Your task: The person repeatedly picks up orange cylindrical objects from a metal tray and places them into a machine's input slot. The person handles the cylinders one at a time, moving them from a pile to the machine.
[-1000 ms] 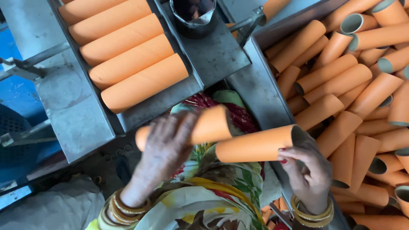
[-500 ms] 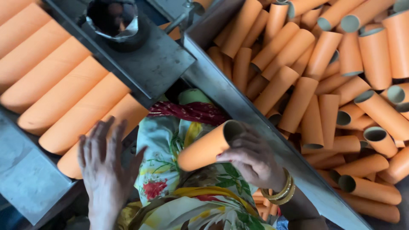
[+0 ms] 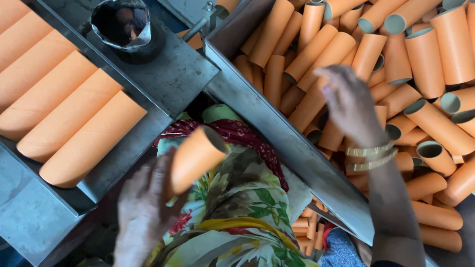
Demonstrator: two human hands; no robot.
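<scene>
- Head camera shows your left hand point(image 3: 143, 212) with fingers clenched around one orange tube point(image 3: 195, 158), just above your lap.
- Your right hand point(image 3: 351, 104) hovers with fingers released over the bin of tubes point(image 3: 435, 123).
- Judging by looks, the tube is light, stiff cardboard, hollow; grip it mid-length, gently, so the wall does not crush.

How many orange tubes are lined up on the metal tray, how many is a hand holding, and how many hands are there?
orange tubes on the metal tray: 5
held tube in the left hand: 1
hands, with the right hand: 2
Total: 8
</scene>
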